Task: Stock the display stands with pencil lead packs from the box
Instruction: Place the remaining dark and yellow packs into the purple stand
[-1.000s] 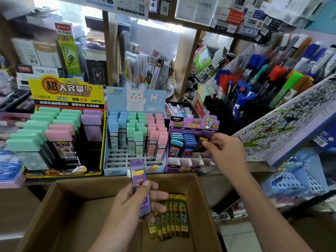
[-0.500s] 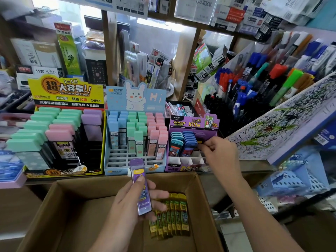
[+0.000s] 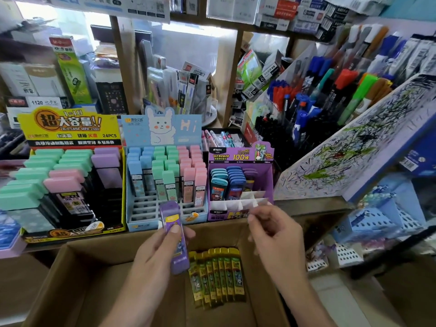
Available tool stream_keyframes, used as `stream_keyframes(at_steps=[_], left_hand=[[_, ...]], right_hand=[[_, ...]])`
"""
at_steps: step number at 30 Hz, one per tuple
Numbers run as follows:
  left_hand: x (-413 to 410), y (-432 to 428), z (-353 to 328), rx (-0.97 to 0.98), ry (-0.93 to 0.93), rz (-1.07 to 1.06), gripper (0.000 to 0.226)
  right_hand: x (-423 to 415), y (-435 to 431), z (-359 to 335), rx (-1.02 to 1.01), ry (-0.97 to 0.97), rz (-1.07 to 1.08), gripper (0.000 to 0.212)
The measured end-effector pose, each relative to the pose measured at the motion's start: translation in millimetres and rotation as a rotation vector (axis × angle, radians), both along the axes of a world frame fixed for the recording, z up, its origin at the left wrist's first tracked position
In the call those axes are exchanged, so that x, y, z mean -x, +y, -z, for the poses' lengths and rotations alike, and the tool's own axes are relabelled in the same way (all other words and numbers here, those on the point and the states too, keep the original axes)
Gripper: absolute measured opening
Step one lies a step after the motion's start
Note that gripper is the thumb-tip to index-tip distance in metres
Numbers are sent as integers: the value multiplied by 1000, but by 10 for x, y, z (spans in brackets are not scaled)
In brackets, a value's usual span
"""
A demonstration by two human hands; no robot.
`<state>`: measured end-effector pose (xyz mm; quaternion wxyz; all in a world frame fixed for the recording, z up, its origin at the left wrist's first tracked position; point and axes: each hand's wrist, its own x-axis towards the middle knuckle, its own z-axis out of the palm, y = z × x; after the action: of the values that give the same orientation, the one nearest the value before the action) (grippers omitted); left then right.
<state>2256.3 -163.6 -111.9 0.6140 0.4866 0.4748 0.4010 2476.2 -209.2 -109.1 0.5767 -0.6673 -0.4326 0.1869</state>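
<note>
Left hand (image 3: 153, 258) gripping purple lead pack (image 3: 173, 230) over the box (image 3: 94, 279), right hand (image 3: 276, 237) hovering beside it, fingers loose, holding nothing

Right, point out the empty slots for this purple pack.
Purple stand: the white front compartments, ahead of the teal packs and blue packs, are bare. The bunny stand's front grid rows are free too. The yellow stand is crowded.
</note>
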Motion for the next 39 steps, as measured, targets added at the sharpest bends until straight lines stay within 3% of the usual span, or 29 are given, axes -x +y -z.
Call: stream_keyframes(at_steps=[5, 9, 17, 26, 39], left_hand=[[67, 57, -237, -161, 109, 91, 30], [9, 148, -507, -332, 160, 130, 21], [-330, 523, -1071, -635, 246, 233, 27], [-1044, 839, -1336, -778, 356, 355, 6], [-1464, 1112, -1143, -1041, 766, 375, 31]], right_hand=[[86, -104, 166, 107, -125, -75, 26], [73, -115, 162, 95, -106, -72, 31], [95, -146, 129, 133, -244, -173, 13], [49, -164, 149, 106, -105, -128, 20], [17, -164, 162, 120, -34, -99, 14]])
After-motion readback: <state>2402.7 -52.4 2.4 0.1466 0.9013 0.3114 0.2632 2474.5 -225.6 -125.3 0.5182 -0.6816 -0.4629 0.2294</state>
